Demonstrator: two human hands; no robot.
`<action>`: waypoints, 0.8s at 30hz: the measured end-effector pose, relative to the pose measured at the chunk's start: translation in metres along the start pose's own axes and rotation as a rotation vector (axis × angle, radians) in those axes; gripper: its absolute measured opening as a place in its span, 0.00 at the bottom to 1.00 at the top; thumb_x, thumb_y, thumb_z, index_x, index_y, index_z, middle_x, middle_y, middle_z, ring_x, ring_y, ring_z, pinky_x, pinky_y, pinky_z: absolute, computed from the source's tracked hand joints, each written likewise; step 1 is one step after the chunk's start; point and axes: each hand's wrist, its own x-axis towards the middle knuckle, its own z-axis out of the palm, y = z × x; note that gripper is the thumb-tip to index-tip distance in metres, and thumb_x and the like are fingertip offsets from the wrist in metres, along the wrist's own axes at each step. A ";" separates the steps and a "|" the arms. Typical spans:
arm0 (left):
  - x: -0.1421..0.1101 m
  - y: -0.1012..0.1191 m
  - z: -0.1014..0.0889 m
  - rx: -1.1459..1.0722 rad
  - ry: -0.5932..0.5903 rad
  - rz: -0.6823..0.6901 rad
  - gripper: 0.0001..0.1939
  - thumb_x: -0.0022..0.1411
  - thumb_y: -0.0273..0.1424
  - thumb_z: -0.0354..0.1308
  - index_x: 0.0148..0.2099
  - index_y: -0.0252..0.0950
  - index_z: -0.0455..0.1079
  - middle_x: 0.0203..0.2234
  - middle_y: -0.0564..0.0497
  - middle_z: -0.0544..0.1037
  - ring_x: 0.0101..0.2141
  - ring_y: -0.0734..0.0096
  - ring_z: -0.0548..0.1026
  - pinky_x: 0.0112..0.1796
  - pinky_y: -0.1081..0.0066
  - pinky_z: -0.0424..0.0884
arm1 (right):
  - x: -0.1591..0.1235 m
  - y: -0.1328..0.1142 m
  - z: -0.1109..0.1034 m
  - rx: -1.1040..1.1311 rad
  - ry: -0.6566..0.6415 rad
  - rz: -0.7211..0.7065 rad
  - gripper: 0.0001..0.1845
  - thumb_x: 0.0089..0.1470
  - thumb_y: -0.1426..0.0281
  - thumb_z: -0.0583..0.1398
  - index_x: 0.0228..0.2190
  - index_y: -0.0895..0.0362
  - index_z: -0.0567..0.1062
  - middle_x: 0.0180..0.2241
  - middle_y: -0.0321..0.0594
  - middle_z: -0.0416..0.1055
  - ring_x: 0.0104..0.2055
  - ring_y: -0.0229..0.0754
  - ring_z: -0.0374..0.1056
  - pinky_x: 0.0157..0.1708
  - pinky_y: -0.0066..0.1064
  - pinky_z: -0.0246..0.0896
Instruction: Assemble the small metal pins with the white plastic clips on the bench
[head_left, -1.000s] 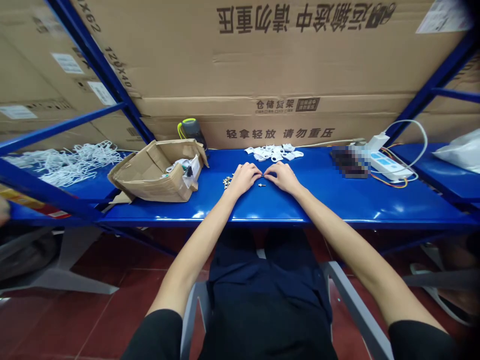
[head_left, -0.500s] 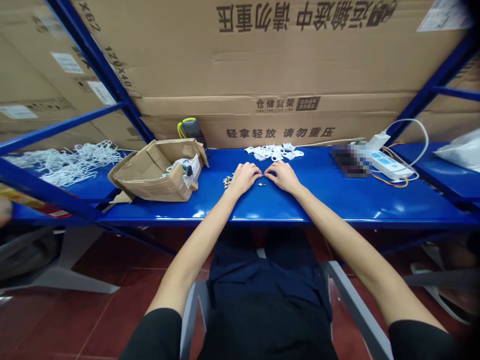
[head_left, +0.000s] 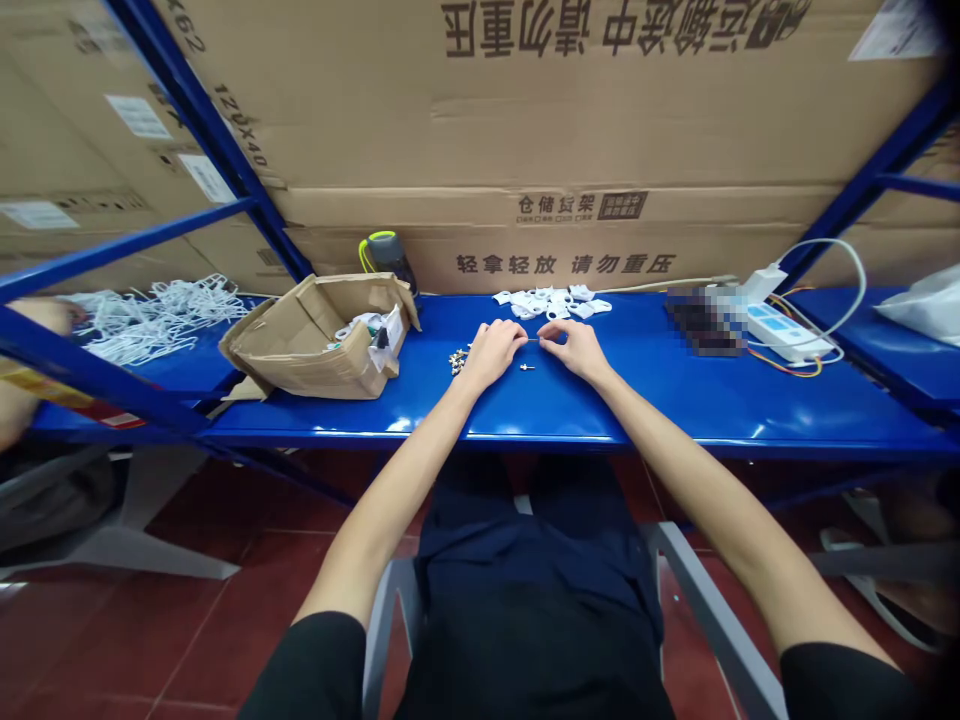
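Over the blue shelf top, the fingertips of my left hand (head_left: 496, 350) are pinched at one end of a thin, small piece (head_left: 533, 340), too small to name. My right hand (head_left: 576, 350) pinches at its other end, facing the left one. Just below the gap between the hands lies a small metal pin-like part (head_left: 527, 367). Beside my left hand, partly covered by it, is a little heap of brass-coloured metal parts (head_left: 457, 361). White ring-shaped plastic pieces (head_left: 553, 304) are spread behind both hands.
An open cardboard box (head_left: 315, 350) with mixed items stands at left, a dark speaker-like cylinder (head_left: 392, 260) behind it. At right are a white power strip (head_left: 787, 330) with cables and a blurred dark object (head_left: 705, 322). White cords (head_left: 165, 315) and another person's arm (head_left: 34, 350) appear far left.
My fingertips have drawn slightly apart, with more of the thin piece showing between them. At far left, another person's arm has come further into view.
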 end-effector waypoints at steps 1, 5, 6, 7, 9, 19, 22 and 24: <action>0.000 0.001 0.000 -0.001 0.000 0.001 0.14 0.83 0.35 0.48 0.53 0.40 0.75 0.53 0.47 0.83 0.55 0.55 0.75 0.57 0.58 0.64 | 0.000 -0.001 0.000 0.015 0.003 0.008 0.10 0.57 0.70 0.66 0.40 0.53 0.86 0.41 0.42 0.87 0.44 0.51 0.82 0.52 0.43 0.75; -0.001 0.003 -0.002 0.001 -0.001 0.000 0.14 0.83 0.35 0.48 0.52 0.40 0.75 0.54 0.46 0.82 0.56 0.55 0.75 0.58 0.58 0.63 | 0.000 -0.002 0.000 0.031 0.006 0.035 0.08 0.56 0.68 0.68 0.38 0.54 0.86 0.40 0.42 0.87 0.43 0.52 0.82 0.51 0.43 0.75; -0.001 0.004 -0.002 0.000 0.000 0.003 0.14 0.83 0.35 0.48 0.52 0.40 0.75 0.54 0.46 0.82 0.56 0.55 0.75 0.58 0.58 0.63 | 0.000 -0.002 0.000 0.035 0.003 0.036 0.08 0.56 0.67 0.68 0.38 0.54 0.87 0.39 0.42 0.87 0.43 0.52 0.82 0.51 0.43 0.75; -0.001 0.004 -0.002 -0.003 0.004 0.008 0.14 0.83 0.35 0.48 0.52 0.40 0.75 0.53 0.46 0.83 0.56 0.56 0.75 0.57 0.58 0.64 | 0.000 -0.002 0.000 0.039 0.001 0.037 0.08 0.56 0.67 0.68 0.38 0.53 0.87 0.39 0.42 0.87 0.43 0.52 0.82 0.50 0.43 0.75; -0.001 0.004 -0.002 -0.008 0.013 0.017 0.14 0.83 0.35 0.48 0.51 0.40 0.75 0.53 0.46 0.83 0.55 0.56 0.75 0.57 0.58 0.64 | 0.000 -0.001 0.000 0.047 0.002 0.042 0.09 0.56 0.65 0.69 0.38 0.53 0.87 0.39 0.42 0.87 0.42 0.52 0.82 0.50 0.43 0.76; 0.000 0.003 -0.001 -0.085 0.076 0.015 0.16 0.84 0.36 0.47 0.52 0.40 0.76 0.52 0.47 0.84 0.54 0.56 0.76 0.58 0.57 0.66 | 0.001 0.001 0.001 0.261 0.052 0.088 0.12 0.52 0.61 0.75 0.36 0.54 0.87 0.37 0.43 0.87 0.40 0.51 0.82 0.48 0.41 0.76; 0.000 0.004 -0.002 -0.099 0.088 0.000 0.16 0.84 0.37 0.47 0.52 0.41 0.77 0.52 0.47 0.84 0.54 0.56 0.76 0.58 0.58 0.66 | 0.001 0.001 0.001 0.313 0.053 0.110 0.13 0.50 0.60 0.75 0.37 0.54 0.88 0.38 0.43 0.87 0.42 0.53 0.83 0.49 0.42 0.77; 0.000 0.005 -0.003 -0.090 0.100 -0.005 0.17 0.84 0.37 0.47 0.52 0.40 0.76 0.52 0.47 0.84 0.54 0.56 0.77 0.58 0.58 0.66 | 0.001 0.001 0.000 0.325 0.045 0.104 0.14 0.51 0.60 0.75 0.38 0.55 0.88 0.40 0.44 0.87 0.44 0.53 0.83 0.50 0.43 0.76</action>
